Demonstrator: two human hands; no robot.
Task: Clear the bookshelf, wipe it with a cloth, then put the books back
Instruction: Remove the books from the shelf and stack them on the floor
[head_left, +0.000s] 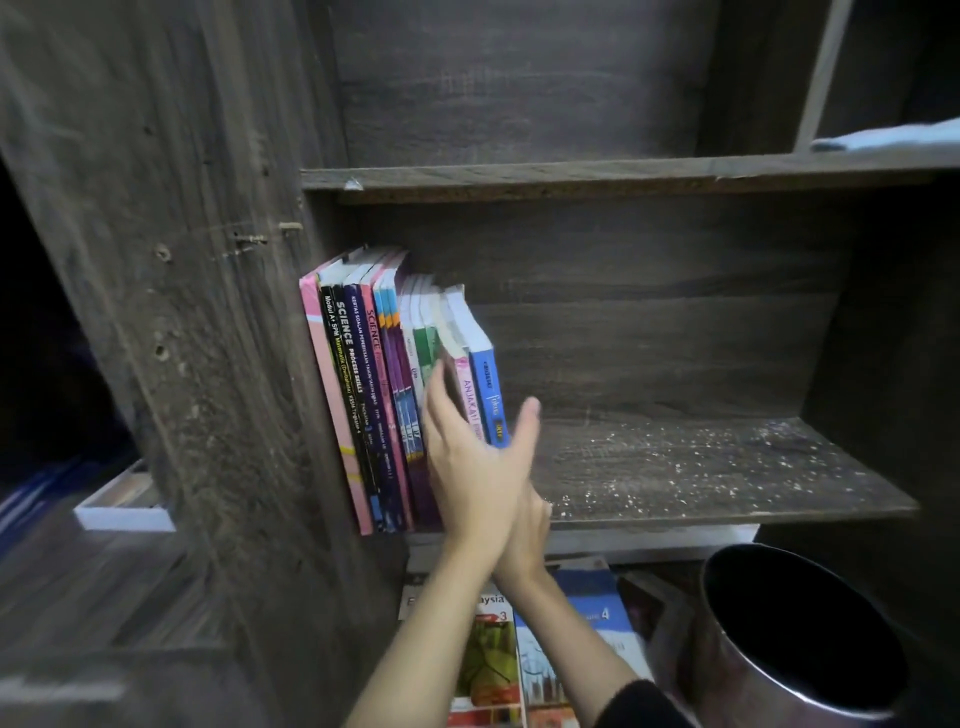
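Observation:
A row of several books (363, 395) stands upright at the left end of the dark wooden shelf (701, 467); the rightmost are a pink book (470, 400) and a blue book (491, 389). My left hand (467, 457) lies with straight fingers against the spines of the right-hand books, thumb sticking up past the blue one. My right hand (535, 525) sits just under and behind it, mostly hidden, so its fingers cannot be made out. A light blue cloth (893, 137) lies on the upper shelf at the far right.
The shelf board right of the books is bare and speckled with white dust. More books (587, 623) lie flat below the shelf. A shiny metal bin (795, 649) stands at the lower right. A white box (124, 512) sits left of the cabinet's side panel (208, 312).

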